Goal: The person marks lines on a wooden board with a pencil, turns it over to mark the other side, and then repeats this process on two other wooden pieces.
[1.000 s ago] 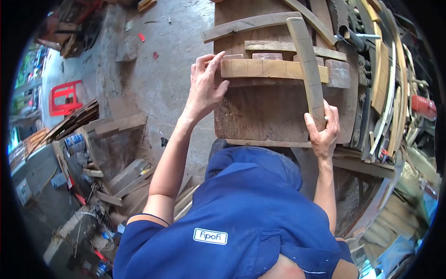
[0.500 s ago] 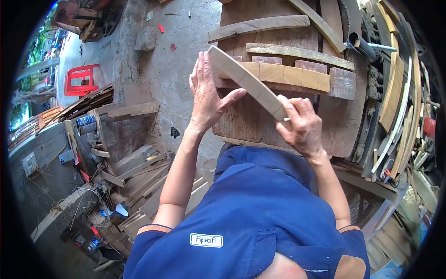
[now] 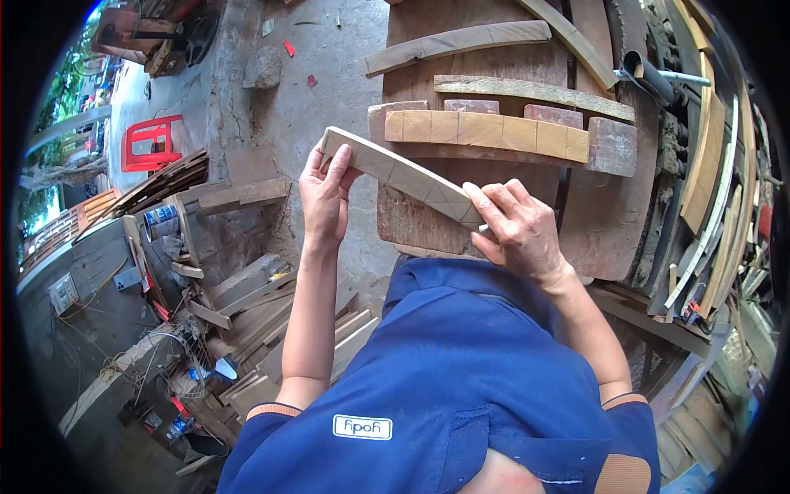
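Note:
A curved wooden strip (image 3: 403,178) with pencil lines across it is held tilted above the near edge of the workbench (image 3: 420,222). My left hand (image 3: 327,193) grips its far-left end between thumb and fingers. At its right end my right hand (image 3: 520,226) is closed around the wood, with a small white tip showing by the fingers. Just beyond the strip, a lighter curved piece with marked lines (image 3: 485,136) rests against reddish wooden blocks (image 3: 611,146).
More curved pieces (image 3: 458,48) and a long narrow strip (image 3: 535,95) lie on the bench. A metal tube (image 3: 646,76) is at its right, near stacked timber (image 3: 704,165). A red plastic stool (image 3: 151,142) stands on the floor at left; scrap wood (image 3: 247,300) lies below.
My left hand has gone from spread open beside the strip to gripping its end. The strip's left end has moved left and down, and its marked face is turned more upward.

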A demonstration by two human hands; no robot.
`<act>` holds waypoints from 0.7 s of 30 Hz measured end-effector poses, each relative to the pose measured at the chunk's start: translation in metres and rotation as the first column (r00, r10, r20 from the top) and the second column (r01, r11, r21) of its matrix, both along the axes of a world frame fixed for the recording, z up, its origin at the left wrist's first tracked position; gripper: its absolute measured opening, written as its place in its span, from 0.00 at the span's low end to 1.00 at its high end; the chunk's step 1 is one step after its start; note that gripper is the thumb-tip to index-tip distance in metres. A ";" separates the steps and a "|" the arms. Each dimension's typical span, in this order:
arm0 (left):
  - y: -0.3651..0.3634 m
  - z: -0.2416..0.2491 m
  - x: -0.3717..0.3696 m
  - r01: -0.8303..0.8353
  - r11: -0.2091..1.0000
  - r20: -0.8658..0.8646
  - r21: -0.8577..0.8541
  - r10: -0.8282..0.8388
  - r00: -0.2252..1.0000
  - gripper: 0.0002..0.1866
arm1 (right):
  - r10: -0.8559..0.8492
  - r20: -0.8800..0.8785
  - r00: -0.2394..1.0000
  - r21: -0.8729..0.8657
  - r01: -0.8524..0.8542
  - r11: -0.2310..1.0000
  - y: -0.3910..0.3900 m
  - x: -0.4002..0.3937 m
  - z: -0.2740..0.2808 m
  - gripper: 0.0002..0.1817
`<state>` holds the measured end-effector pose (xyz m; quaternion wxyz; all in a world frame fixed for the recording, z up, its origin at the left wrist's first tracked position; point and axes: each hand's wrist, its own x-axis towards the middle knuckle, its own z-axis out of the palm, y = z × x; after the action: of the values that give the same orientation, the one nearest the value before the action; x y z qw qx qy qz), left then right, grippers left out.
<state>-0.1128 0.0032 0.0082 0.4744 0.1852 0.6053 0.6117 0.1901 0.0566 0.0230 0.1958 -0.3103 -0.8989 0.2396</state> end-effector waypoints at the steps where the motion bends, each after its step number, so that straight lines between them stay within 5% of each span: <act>1: 0.000 0.000 -0.004 0.014 1.000 0.053 -0.017 -0.013 0.998 0.15 | 0.004 0.002 1.000 0.003 -0.004 1.000 0.004 0.001 0.002 0.33; 4: -0.008 -0.001 -0.010 0.067 0.996 0.138 -0.051 -0.059 0.989 0.15 | -0.148 -0.012 0.989 0.038 0.148 0.988 0.026 0.011 0.001 0.34; 7: -0.020 -0.006 -0.014 0.059 0.997 0.187 -0.051 -0.049 0.981 0.15 | -0.312 0.178 0.933 0.149 0.288 0.946 0.063 0.026 0.004 0.36; 20: -0.035 -0.020 -0.006 -0.059 0.998 0.364 -0.021 0.063 0.929 0.15 | -0.265 0.293 0.918 0.099 0.247 0.964 0.053 0.049 0.009 0.22; 21: -0.032 -0.020 -0.005 -0.049 0.999 0.342 -0.008 0.049 0.939 0.15 | -0.319 0.177 0.931 -0.009 0.326 0.945 0.056 0.053 0.009 0.20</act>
<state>-0.1173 -0.0285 -0.0119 0.5569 0.0612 0.5182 0.6462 0.2435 0.1126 0.0320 0.1475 -0.4769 -0.8446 0.1936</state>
